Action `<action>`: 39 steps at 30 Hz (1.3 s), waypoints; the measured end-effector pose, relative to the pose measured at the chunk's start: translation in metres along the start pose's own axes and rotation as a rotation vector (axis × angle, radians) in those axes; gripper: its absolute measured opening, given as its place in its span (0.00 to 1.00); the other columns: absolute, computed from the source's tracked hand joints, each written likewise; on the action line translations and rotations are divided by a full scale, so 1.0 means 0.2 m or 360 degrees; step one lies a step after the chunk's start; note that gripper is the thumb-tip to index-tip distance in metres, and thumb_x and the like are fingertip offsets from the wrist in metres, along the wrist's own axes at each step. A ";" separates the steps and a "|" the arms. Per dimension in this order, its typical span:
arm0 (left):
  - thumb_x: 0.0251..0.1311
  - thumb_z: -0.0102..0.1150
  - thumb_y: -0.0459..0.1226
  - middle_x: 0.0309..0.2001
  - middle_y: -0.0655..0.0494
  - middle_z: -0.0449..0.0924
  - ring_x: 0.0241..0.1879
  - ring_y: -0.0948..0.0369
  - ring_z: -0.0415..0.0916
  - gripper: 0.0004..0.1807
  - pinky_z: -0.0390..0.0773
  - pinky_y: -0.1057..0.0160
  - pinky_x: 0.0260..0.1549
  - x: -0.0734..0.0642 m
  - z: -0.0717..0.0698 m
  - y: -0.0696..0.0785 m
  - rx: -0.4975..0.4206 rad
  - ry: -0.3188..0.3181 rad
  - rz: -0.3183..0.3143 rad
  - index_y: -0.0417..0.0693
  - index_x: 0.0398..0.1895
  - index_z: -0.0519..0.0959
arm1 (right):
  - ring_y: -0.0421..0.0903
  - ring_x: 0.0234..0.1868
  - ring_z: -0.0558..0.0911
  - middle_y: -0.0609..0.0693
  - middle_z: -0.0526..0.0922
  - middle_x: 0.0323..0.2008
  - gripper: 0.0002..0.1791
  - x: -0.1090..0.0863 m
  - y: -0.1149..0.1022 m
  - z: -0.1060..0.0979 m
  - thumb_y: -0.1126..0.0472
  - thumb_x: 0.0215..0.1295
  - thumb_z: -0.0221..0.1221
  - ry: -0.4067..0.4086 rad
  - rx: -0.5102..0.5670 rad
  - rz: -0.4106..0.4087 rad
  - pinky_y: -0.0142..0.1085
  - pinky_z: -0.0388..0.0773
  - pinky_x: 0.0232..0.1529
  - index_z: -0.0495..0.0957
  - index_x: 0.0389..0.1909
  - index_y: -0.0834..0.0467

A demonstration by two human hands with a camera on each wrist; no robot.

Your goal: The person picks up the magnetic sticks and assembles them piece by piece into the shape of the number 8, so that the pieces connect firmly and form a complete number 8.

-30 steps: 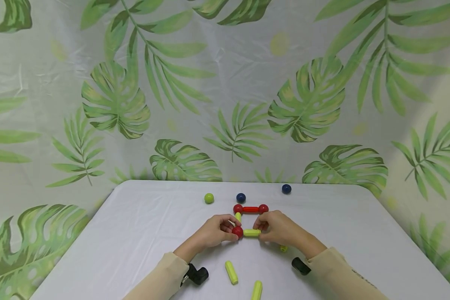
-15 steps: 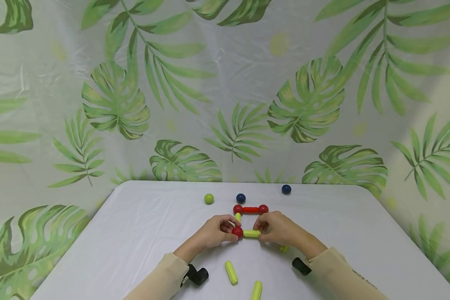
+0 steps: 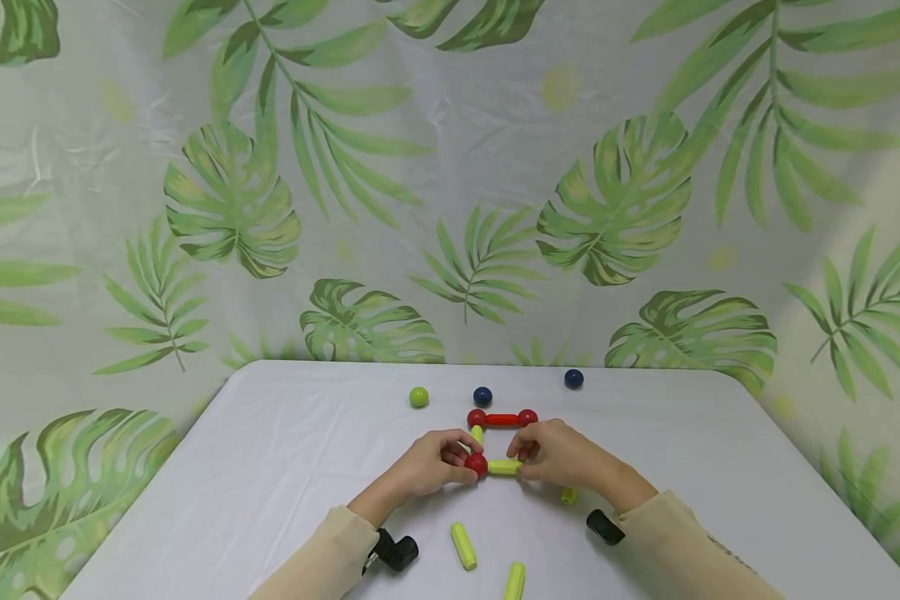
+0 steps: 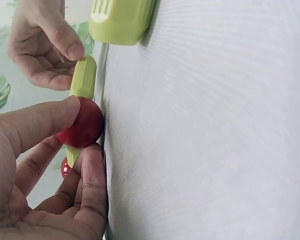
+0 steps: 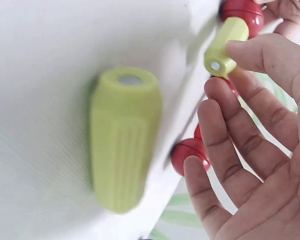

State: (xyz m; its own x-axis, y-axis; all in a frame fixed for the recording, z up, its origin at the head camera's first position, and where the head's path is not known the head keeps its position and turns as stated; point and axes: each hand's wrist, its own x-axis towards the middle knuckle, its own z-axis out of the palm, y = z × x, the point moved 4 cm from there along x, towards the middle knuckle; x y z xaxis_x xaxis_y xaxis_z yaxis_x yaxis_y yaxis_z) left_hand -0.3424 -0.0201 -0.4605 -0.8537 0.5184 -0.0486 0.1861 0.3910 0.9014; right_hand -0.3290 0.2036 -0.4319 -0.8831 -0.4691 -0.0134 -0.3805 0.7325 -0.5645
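Note:
My left hand [image 3: 427, 462] pinches a red ball [image 4: 87, 125] between thumb and fingers. A yellow-green magnetic rod [image 3: 504, 467] runs rightward from that ball, and my right hand [image 3: 558, 454] holds its free end between thumb and index finger. In the right wrist view, a silvery disc shows in this rod's end, and the other fingers [image 5: 215, 125] are loosely bent. Another yellow-green rod [image 3: 477, 434] leads back from the held ball to a second red ball [image 3: 477, 418]. From there a red rod [image 3: 502, 420] joins a third red ball [image 3: 527, 418].
Behind the frame lie a green ball [image 3: 418, 397] and two dark blue balls, one left [image 3: 482, 396] and one right [image 3: 573, 379]. Loose yellow-green rods lie nearer: one at centre [image 3: 463, 546], one at the front [image 3: 514, 581], one partly hidden by the right arm [image 3: 568, 497].

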 end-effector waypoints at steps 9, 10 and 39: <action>0.61 0.75 0.31 0.38 0.56 0.80 0.39 0.60 0.75 0.15 0.74 0.66 0.37 0.00 0.00 -0.01 0.0004 0.0002 -0.0005 0.51 0.51 0.86 | 0.37 0.37 0.81 0.41 0.87 0.35 0.05 0.07 -0.01 -0.09 0.62 0.69 0.70 0.0043 -0.0079 -0.0055 0.35 0.84 0.46 0.88 0.43 0.57; 0.61 0.75 0.31 0.38 0.56 0.80 0.39 0.60 0.75 0.16 0.75 0.66 0.37 0.00 0.00 -0.01 0.0002 0.0003 -0.0005 0.51 0.51 0.86 | 0.37 0.37 0.80 0.41 0.87 0.35 0.04 0.08 -0.01 -0.09 0.62 0.69 0.70 0.0051 -0.0088 -0.0057 0.35 0.84 0.46 0.88 0.42 0.56; 0.61 0.76 0.32 0.39 0.55 0.81 0.40 0.60 0.76 0.15 0.75 0.66 0.39 0.00 0.00 -0.01 0.0021 0.0015 0.0003 0.53 0.51 0.87 | 0.50 0.45 0.85 0.59 0.87 0.52 0.24 0.46 0.03 -0.16 0.58 0.75 0.65 0.0039 -0.0203 0.0194 0.46 0.86 0.50 0.79 0.68 0.56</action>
State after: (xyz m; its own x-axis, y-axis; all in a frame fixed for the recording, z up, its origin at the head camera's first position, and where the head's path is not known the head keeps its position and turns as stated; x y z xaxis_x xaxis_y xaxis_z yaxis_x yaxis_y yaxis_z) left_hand -0.3431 -0.0202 -0.4630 -0.8580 0.5119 -0.0425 0.1942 0.4000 0.8957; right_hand -0.4205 0.1812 -0.4101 -0.9305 -0.3622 -0.0543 -0.3009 0.8406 -0.4505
